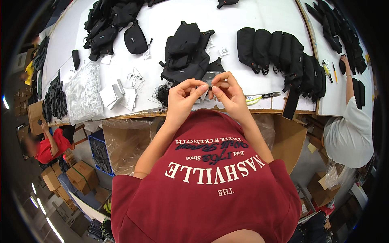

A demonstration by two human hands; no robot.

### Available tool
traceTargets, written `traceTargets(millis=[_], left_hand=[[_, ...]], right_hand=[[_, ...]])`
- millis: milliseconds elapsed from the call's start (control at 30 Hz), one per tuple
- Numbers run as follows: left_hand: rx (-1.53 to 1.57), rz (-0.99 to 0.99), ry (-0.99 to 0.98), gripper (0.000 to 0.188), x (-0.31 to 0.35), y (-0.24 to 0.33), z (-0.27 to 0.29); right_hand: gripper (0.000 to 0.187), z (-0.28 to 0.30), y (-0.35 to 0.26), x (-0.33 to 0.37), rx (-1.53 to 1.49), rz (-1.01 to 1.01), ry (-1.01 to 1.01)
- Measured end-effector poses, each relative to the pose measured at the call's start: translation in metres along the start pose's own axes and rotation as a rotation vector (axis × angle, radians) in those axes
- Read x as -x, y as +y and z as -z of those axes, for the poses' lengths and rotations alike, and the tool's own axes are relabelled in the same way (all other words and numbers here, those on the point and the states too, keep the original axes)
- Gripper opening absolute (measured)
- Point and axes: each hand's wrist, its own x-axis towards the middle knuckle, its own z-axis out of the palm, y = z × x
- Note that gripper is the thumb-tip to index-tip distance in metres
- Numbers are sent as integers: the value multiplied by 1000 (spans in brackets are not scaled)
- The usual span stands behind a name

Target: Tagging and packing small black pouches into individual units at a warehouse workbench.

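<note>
My left hand (185, 96) and my right hand (230, 94) meet over the near edge of the table, thumbs and forefingers pinched together. Between the fingertips is something small and dark, too small to name. Just beyond the fingers lies a dark, shiny piece, partly hidden by my hands. A tangle of black strings (162, 95) rests beside my left hand. Past both hands lies a heap of black bags (184, 52), with white tags showing at its right side. Close to my right wrist are scissors or snips (270, 95) with yellow-green handles.
White tags or cards (113, 95) and a clear plastic bag of white labels (84, 91) lie to the left. Black pouches (279, 48) stand in a row at right; more black bags (107, 30) are piled at far left. Co-workers sit on the left (56, 143) and right (347, 137).
</note>
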Motion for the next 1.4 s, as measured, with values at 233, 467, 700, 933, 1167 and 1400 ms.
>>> traceTargets(millis=[233, 467, 700, 933, 1167, 1400], left_hand=[[-182, 14, -6, 12, 3, 9, 0], [-361, -1, -172, 14, 0, 17, 7], [-378, -1, -290, 18, -1, 23, 10], [-338, -80, -224, 18, 0, 17, 8], [-373, -129, -141, 15, 3, 12, 1], [-401, -146, -50, 18, 3, 11, -3]], right_hand=[[12, -2, -3, 2, 336, 80, 47], [13, 4, -10, 1, 410, 25, -63], [12, 10, -8, -1, 18, -116, -167], [13, 9, -5, -1, -62, -128, -174], [12, -3, -3, -2, 86, -33, -60], [12, -7, 2, -3, 222, 73, 18]])
